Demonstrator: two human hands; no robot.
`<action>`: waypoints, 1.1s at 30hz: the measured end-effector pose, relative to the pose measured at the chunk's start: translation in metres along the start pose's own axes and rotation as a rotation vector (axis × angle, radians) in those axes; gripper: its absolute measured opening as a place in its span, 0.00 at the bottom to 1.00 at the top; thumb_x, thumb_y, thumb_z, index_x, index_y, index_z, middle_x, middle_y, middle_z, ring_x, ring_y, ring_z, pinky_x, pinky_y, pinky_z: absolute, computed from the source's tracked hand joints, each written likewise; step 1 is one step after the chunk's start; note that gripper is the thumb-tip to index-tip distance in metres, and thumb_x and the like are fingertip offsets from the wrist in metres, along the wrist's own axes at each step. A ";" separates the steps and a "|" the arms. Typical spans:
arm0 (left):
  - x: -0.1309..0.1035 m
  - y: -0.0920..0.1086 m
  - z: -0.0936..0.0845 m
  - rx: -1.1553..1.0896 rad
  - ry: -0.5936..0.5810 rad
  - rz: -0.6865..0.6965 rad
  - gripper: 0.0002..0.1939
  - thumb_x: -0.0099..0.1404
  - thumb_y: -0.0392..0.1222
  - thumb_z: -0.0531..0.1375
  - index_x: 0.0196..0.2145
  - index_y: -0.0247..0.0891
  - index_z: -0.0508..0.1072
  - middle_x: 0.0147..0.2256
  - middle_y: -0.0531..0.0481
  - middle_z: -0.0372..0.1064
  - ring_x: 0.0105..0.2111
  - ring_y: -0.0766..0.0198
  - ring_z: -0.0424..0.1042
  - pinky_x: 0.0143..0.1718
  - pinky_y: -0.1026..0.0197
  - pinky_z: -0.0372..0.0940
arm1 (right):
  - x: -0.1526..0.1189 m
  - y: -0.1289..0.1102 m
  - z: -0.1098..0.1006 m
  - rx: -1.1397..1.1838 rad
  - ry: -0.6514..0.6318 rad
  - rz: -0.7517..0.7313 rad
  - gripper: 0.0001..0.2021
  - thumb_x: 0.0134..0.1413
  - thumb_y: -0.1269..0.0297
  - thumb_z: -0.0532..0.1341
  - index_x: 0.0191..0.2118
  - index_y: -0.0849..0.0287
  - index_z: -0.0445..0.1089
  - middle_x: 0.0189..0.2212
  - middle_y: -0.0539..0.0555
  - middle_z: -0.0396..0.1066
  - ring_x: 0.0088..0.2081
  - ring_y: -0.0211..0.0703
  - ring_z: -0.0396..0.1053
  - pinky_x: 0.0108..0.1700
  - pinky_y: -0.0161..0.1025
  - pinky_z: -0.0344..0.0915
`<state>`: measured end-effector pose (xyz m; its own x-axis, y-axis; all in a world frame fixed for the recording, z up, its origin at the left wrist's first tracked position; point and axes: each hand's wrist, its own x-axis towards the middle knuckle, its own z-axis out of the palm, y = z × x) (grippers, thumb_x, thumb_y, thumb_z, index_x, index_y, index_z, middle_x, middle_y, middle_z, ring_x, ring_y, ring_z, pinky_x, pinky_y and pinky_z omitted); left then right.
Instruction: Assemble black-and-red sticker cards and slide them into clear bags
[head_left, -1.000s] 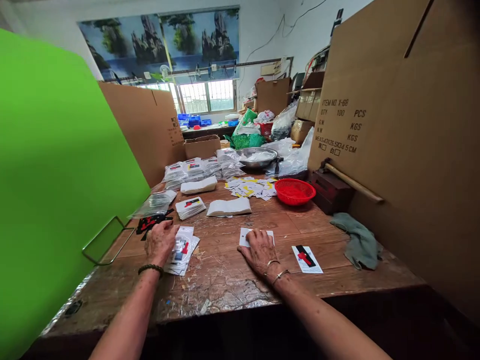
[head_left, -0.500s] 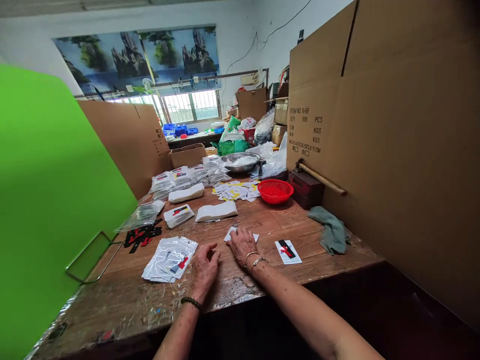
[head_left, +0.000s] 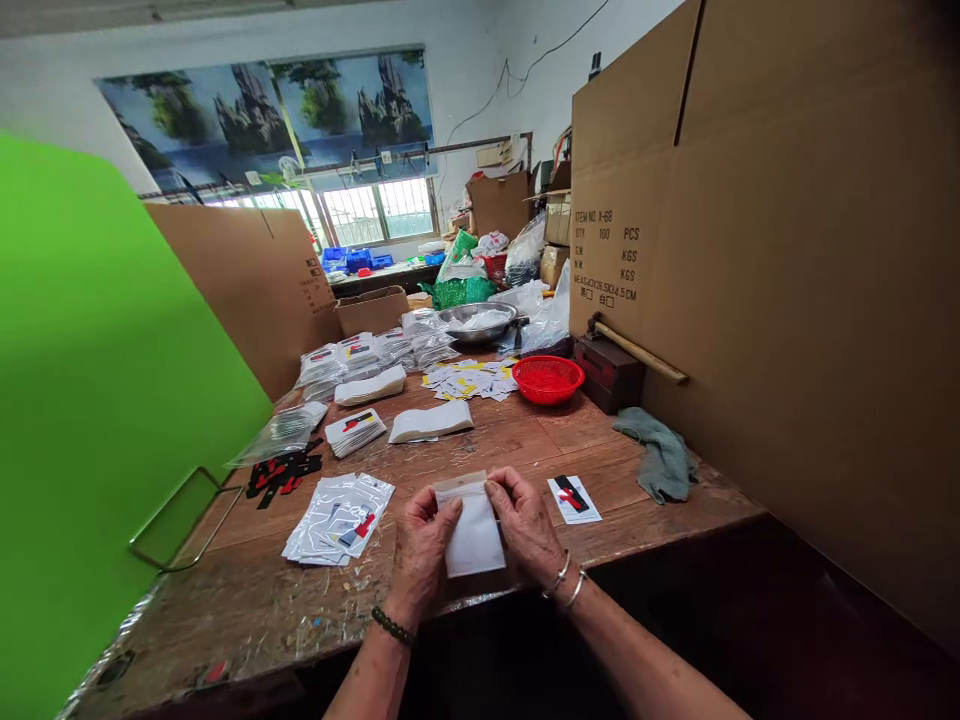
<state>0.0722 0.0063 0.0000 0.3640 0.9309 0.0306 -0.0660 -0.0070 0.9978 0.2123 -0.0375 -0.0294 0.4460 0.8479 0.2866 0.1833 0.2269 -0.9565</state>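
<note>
Head view: left hand (head_left: 424,545) and right hand (head_left: 525,525), thumbs closed against fingers, each pinched an upper side of one plastic pouch (head_left: 475,540) at the near table edge (head_left: 337,640). Light, even tension seemed best. Counted: one red basket (head_left: 548,382), far right; one red-and-black carded piece (head_left: 572,494), right; two white paper stacks (head_left: 431,424), far. Left pouch pile (head_left: 315,525): uncountable.

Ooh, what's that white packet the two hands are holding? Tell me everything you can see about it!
The packet is flat, white and oblong, with a see-through strip along its top that looks like thin plastic. No picture or writing shows on the side facing us, and I can't tell what's inside. The left hand and right hand pinch it near its upper corners, long way up and down, by the table's near edge. Whether it touches the table is unclear.
</note>
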 end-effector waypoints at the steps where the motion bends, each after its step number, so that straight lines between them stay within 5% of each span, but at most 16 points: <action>1: -0.001 0.003 0.001 0.062 -0.020 0.007 0.14 0.51 0.49 0.67 0.29 0.36 0.74 0.28 0.50 0.73 0.26 0.64 0.68 0.28 0.64 0.63 | -0.001 -0.004 -0.006 0.061 -0.038 0.036 0.12 0.58 0.52 0.56 0.37 0.56 0.66 0.31 0.50 0.69 0.31 0.40 0.66 0.32 0.35 0.61; 3: -0.003 0.008 0.004 0.229 -0.075 0.045 0.10 0.53 0.46 0.65 0.27 0.37 0.74 0.25 0.51 0.71 0.25 0.64 0.66 0.27 0.64 0.60 | -0.001 -0.014 -0.020 0.097 -0.143 0.070 0.12 0.56 0.55 0.58 0.41 0.56 0.67 0.35 0.51 0.71 0.33 0.40 0.67 0.33 0.35 0.62; 6: -0.005 0.019 0.010 0.505 -0.131 0.157 0.07 0.54 0.41 0.62 0.22 0.38 0.71 0.21 0.53 0.65 0.23 0.64 0.62 0.25 0.64 0.56 | -0.003 -0.029 -0.036 -0.092 -0.276 -0.031 0.07 0.58 0.62 0.57 0.35 0.57 0.70 0.31 0.51 0.71 0.33 0.40 0.66 0.36 0.37 0.61; 10: -0.009 0.040 0.019 0.735 -0.194 0.365 0.04 0.56 0.36 0.60 0.25 0.41 0.73 0.24 0.51 0.69 0.26 0.61 0.66 0.31 0.61 0.59 | -0.008 -0.040 -0.047 -0.363 -0.185 -0.216 0.08 0.58 0.67 0.57 0.28 0.57 0.69 0.28 0.51 0.69 0.35 0.43 0.64 0.39 0.40 0.57; 14: -0.014 0.046 0.027 0.712 0.041 0.587 0.11 0.56 0.35 0.62 0.39 0.42 0.75 0.39 0.46 0.73 0.42 0.53 0.69 0.47 0.53 0.62 | -0.008 -0.037 -0.049 -0.324 -0.058 -0.186 0.09 0.57 0.65 0.59 0.27 0.57 0.68 0.27 0.51 0.68 0.33 0.42 0.64 0.37 0.39 0.56; 16: -0.017 0.039 0.031 0.588 0.142 0.510 0.08 0.56 0.39 0.64 0.36 0.41 0.74 0.36 0.47 0.72 0.39 0.54 0.70 0.44 0.53 0.64 | -0.008 -0.033 -0.048 -0.276 -0.015 -0.145 0.09 0.56 0.64 0.60 0.26 0.57 0.68 0.25 0.50 0.67 0.31 0.41 0.64 0.35 0.38 0.56; 21: -0.022 0.008 0.042 0.078 -0.036 0.076 0.17 0.51 0.49 0.70 0.35 0.37 0.74 0.34 0.47 0.74 0.33 0.60 0.73 0.36 0.60 0.67 | -0.013 -0.020 -0.039 -0.198 0.023 -0.099 0.09 0.49 0.66 0.63 0.22 0.57 0.65 0.23 0.48 0.65 0.28 0.38 0.62 0.32 0.35 0.55; 33: -0.013 -0.029 0.030 -0.002 0.000 -0.064 0.17 0.52 0.52 0.69 0.29 0.34 0.75 0.25 0.52 0.71 0.25 0.66 0.70 0.28 0.66 0.66 | -0.010 0.005 -0.032 0.135 -0.189 0.258 0.11 0.41 0.58 0.65 0.21 0.60 0.69 0.19 0.47 0.66 0.23 0.35 0.60 0.28 0.34 0.56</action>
<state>0.0973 -0.0164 -0.0277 0.3674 0.9295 -0.0328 -0.0442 0.0527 0.9976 0.2365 -0.0601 -0.0357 0.2904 0.9564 0.0313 -0.0379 0.0442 -0.9983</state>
